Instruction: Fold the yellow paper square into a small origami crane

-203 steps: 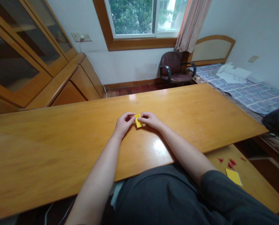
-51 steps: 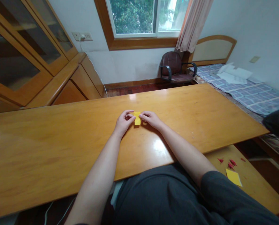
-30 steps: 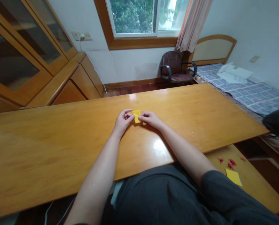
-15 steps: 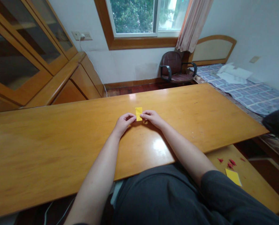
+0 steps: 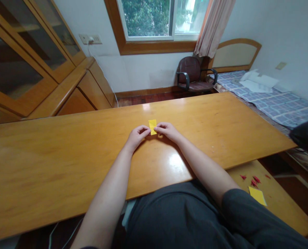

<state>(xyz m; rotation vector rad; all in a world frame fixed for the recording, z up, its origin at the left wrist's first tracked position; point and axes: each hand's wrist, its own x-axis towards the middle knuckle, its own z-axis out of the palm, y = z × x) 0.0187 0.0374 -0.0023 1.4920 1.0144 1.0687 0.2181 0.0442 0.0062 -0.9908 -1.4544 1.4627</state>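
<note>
A small piece of yellow paper (image 5: 152, 125), roughly rectangular with faint crease lines, is held up between my two hands just above the table. My left hand (image 5: 139, 135) pinches its lower left edge with thumb and fingertips. On the opposite side, my right hand (image 5: 167, 130) grips the right edge, its thumb lying on the near face. The fingers behind the paper are partly hidden.
The wooden table (image 5: 66, 166) spreads wide to both sides. On a lower wooden surface (image 5: 286, 204) at the right lie several small red folded pieces (image 5: 254, 181) and a stack of yellow paper (image 5: 257, 196). Beyond the table stand a chair (image 5: 191, 74) and a bed (image 5: 278, 97).
The yellow paper has shifted very slightly left and toward me, tilting a little. Both hands keep their hold and almost the same place.
</note>
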